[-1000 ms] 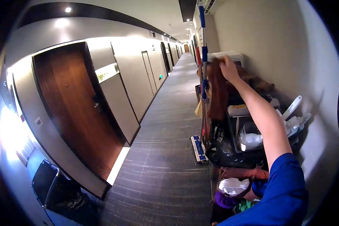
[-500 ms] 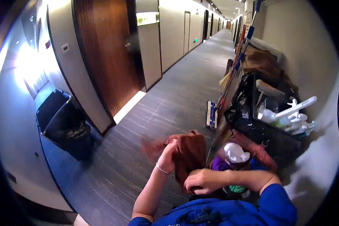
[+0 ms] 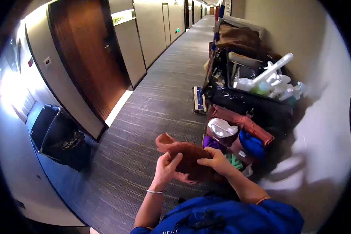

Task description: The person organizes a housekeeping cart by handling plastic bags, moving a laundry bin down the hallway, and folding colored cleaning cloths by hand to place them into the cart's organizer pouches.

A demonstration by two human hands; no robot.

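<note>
A reddish-brown cloth [image 3: 189, 156] is stretched between my two hands in front of my body. My left hand [image 3: 167, 165] pinches its left side, thumb on top. On the opposite side my right hand [image 3: 216, 160] grips the cloth, also with the thumb uppermost. One corner of it folds up beyond my left hand. Just past my right hand is a reddish cart pouch [image 3: 243, 124] with pockets holding a white cloth [image 3: 222, 128], a blue cloth [image 3: 251, 144], a purple cloth [image 3: 213, 143] and a green cloth [image 3: 234, 160].
A cleaning cart along the right wall carries a black caddy [image 3: 238, 84] of white spray bottles [image 3: 280, 84]. A flat mop head [image 3: 199, 100] rests on the carpet beside it. At left stand a black bag bin [image 3: 60, 136] and a wooden door [image 3: 87, 54].
My right hand has moved up and right, and the cloth is now spread between both hands instead of hanging bunched. The view has shifted, bringing the cart's cloth pockets into clearer sight.
</note>
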